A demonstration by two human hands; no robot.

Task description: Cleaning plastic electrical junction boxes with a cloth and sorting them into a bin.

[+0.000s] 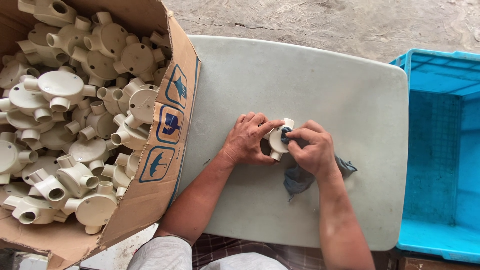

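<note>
Holding a cream round fitting [277, 140] on the pale desk [300, 75], the left hand [247, 140] wraps it from the left, fingers curled over the top and thumb low on the near side. The right hand [312, 150] comes from the right and pinches a dark blue rag [299, 177] against the fitting's upper right edge; the rest of the rag trails out under the wrist onto the desk. Both hands are closed, the left gripping the fitting, the right gripping the rag. The fitting sits between the two hands, touching both, near the middle of the desk. Short stubs show at its top and bottom, so its visible axis runs roughly away from and toward the person. To the left, an open cardboard box [172, 130], overlapping the desk edge, is heaped with more cream fittings [75, 125]. To the right, a blue crate [440, 150] stands just beside the desk.
</note>
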